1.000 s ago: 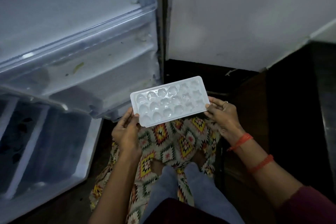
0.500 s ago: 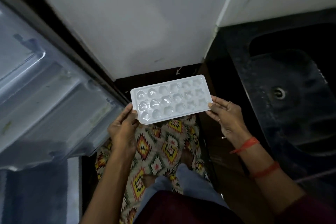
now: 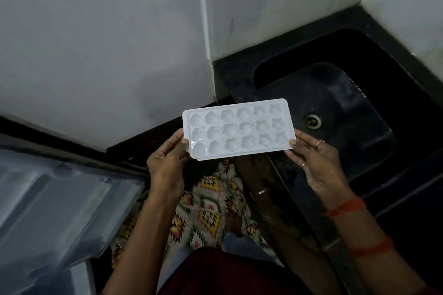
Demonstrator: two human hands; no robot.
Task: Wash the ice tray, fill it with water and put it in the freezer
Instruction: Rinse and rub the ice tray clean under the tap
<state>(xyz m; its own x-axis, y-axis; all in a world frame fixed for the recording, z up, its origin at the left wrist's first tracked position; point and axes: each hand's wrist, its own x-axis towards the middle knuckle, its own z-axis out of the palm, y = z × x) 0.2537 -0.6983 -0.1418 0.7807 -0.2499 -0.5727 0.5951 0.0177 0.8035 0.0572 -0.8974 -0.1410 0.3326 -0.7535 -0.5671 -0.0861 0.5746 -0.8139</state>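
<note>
Ice tray [image 3: 237, 128]: white plastic, 3 rows x 6 cells, held about level in the air in front of the person, cell side up. Its L end is over the dark gap by the white panel [image 3: 96, 43]; its R end overlaps the near-L corner of the sink [image 3: 275, 72] in view. Cells: rounded/heart shapes at L, star-like at R. Only bare glossy plastic shows inside; cannot tell if there is a water film. Left hand [image 3: 167, 165] pinches the L short edge, thumb on top and fingers curled under. Right hand [image 3: 314, 163] pinches the near-R corner, thumb tip on the rim and fingers beneath; rings [image 3: 320, 142] on two fingers, red bands [image 3: 347, 207] at the wrist. Sink basin is black and set in a dark counter [image 3: 230, 74]; the drain [image 3: 312, 121] shows at the bottom, nothing else made out in the dim light. Fridge door [image 3: 48, 211] stands open at lower L w/ translucent shelves, contents not discernible. Patterned garment [image 3: 208, 203] is below the tray.
</note>
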